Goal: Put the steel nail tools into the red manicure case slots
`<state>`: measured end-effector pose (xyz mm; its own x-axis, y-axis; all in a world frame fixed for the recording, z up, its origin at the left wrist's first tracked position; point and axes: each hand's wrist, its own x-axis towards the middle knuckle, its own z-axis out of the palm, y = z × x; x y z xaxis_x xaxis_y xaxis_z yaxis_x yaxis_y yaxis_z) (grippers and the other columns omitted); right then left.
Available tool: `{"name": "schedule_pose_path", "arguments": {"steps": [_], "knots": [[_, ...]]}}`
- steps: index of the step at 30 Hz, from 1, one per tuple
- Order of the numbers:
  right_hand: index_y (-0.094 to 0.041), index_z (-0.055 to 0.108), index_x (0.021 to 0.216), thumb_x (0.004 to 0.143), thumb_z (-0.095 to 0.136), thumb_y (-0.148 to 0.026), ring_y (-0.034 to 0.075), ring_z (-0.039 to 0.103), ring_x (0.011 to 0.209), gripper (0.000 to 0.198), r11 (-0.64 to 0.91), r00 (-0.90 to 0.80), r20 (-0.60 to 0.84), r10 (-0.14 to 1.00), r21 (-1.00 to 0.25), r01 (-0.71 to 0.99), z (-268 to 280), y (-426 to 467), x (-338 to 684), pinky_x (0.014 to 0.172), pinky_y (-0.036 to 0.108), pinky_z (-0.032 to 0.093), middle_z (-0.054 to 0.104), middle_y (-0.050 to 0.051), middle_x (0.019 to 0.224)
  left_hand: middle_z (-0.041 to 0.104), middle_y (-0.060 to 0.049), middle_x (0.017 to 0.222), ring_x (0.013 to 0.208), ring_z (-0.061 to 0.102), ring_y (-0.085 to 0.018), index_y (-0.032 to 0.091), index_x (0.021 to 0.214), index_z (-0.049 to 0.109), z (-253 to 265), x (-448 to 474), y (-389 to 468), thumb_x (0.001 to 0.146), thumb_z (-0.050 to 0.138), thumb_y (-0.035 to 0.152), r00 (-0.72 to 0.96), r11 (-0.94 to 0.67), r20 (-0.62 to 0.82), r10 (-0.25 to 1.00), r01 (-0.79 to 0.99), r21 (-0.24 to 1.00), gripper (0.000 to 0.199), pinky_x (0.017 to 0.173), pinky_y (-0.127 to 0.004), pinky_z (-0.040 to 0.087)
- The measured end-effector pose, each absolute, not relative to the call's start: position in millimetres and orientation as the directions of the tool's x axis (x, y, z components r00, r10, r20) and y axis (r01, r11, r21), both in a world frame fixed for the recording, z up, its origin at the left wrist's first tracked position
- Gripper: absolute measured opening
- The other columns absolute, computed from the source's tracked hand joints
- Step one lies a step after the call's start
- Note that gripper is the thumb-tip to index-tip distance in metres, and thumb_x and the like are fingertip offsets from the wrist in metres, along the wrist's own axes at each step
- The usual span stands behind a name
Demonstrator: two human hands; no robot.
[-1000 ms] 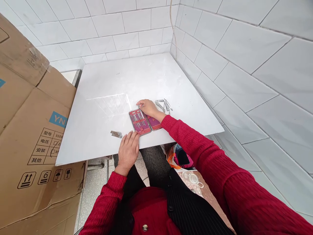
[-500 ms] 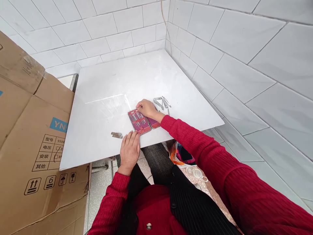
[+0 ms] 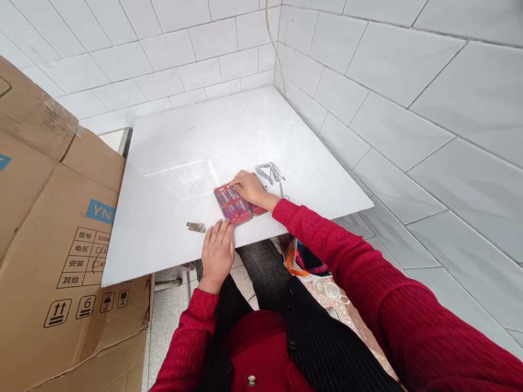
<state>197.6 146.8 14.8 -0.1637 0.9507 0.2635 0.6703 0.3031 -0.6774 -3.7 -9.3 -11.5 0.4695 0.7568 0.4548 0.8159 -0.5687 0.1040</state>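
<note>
An unfolded manicure set case (image 3: 241,219), red and purple inside, lies near the front edge of the white table. Slim metal tools (image 3: 232,201) sit in a row in its left half. My right hand (image 3: 250,188) is over the top of the case, fingertips pinched at the upper ends of the tools; what they grip is hidden. My left hand (image 3: 218,247) rests flat at the table edge, fingers stretched out, fingertips by the case's lower left corner. Left of it lie nail clippers (image 3: 196,226). Beyond my right hand are metal nippers (image 3: 265,172) and another clipper (image 3: 278,171).
The white table (image 3: 171,136) reaches back to tiled walls. A large cardboard box (image 3: 44,201) stands along its left side. Below the table's front right, a bag (image 3: 304,258) and a pale lidded container (image 3: 330,289) are beside my legs.
My right hand has shifted slightly right and down over the case, uncovering more of the tools' upper ends. My left hand stays at the table edge.
</note>
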Motion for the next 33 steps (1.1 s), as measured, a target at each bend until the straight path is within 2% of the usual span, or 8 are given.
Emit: {"name": "schedule_pose_path", "arguments": {"steps": [5, 12, 16, 18, 22, 33], "knots": [[-0.017, 0.079, 0.108, 0.094, 0.047, -0.006, 0.018, 0.062, 0.101, 0.037, 0.352, -0.188, 0.309, 0.932, -0.657, 0.667, 21.5, 140.8, 198.0, 0.091, 0.029, 0.046, 0.069, 0.008, 0.112, 0.062, -0.012, 0.146, 0.139, 0.055, -0.030, 0.017, 0.145, 0.057, -11.0, -2.9, -8.5, 0.103, 0.042, 0.016, 0.473, -0.566, 0.461, 0.751, 0.820, 0.080, 0.045, 0.117, -0.049, 0.041], [-0.020, 0.080, 0.100, 0.090, 0.055, -0.005, 0.019, 0.064, 0.100, 0.031, 0.477, -0.266, 0.402, 0.876, -0.650, 0.592, 23.4, 105.2, 212.7, 0.088, 0.032, 0.049, 0.071, 0.006, 0.111, 0.063, -0.013, 0.145, 0.137, 0.057, -0.030, 0.016, 0.143, 0.058, -11.3, -3.2, -7.7, 0.103, 0.043, 0.016, 0.489, -0.573, 0.480, 0.728, 0.819, 0.035, 0.044, 0.115, -0.049, 0.042], [-0.022, 0.080, 0.099, 0.093, 0.059, -0.010, 0.023, 0.062, 0.103, 0.025, 0.560, -0.313, 0.476, 0.822, -0.575, 0.597, 4.6, 59.3, 229.0, 0.094, 0.041, 0.049, 0.073, 0.008, 0.108, 0.063, -0.012, 0.146, 0.139, 0.056, -0.029, 0.017, 0.145, 0.057, -12.0, -2.9, -7.5, 0.102, 0.043, 0.015, 0.491, -0.574, 0.481, 0.726, 0.818, 0.030, 0.045, 0.116, -0.048, 0.042], [-0.022, 0.079, 0.107, 0.097, 0.058, -0.015, 0.026, 0.060, 0.110, 0.024, 0.559, -0.302, 0.490, 0.817, -0.547, 0.623, -3.2, 40.0, 234.1, 0.097, 0.045, 0.048, 0.072, 0.010, 0.117, 0.062, -0.012, 0.147, 0.139, 0.055, -0.029, 0.018, 0.145, 0.056, -12.0, -2.2, -7.8, 0.102, 0.042, 0.014, 0.492, -0.574, 0.484, 0.724, 0.819, 0.025, 0.045, 0.117, -0.048, 0.041], [-0.025, 0.077, 0.116, 0.096, 0.061, -0.018, 0.029, 0.055, 0.122, 0.027, 0.536, -0.301, 0.468, 0.831, -0.530, 0.657, -8.4, 22.7, 235.6, 0.104, 0.051, 0.045, 0.068, 0.011, 0.129, 0.062, -0.011, 0.147, 0.141, 0.054, -0.028, 0.019, 0.146, 0.055, -11.5, -0.5, -9.7, 0.102, 0.041, 0.014, 0.487, -0.562, 0.461, 0.742, 0.826, 0.033, 0.047, 0.118, -0.048, 0.041], [-0.026, 0.076, 0.120, 0.096, 0.058, -0.018, 0.031, 0.053, 0.122, 0.031, 0.536, -0.300, 0.463, 0.834, -0.550, 0.640, -6.3, 17.8, 236.3, 0.102, 0.052, 0.047, 0.066, 0.011, 0.130, 0.061, -0.011, 0.149, 0.142, 0.053, -0.026, 0.018, 0.143, 0.059, -7.4, 1.4, -14.1, 0.103, 0.040, 0.016, 0.470, -0.527, 0.409, 0.782, 0.849, 0.034, 0.044, 0.119, -0.047, 0.040]]}}
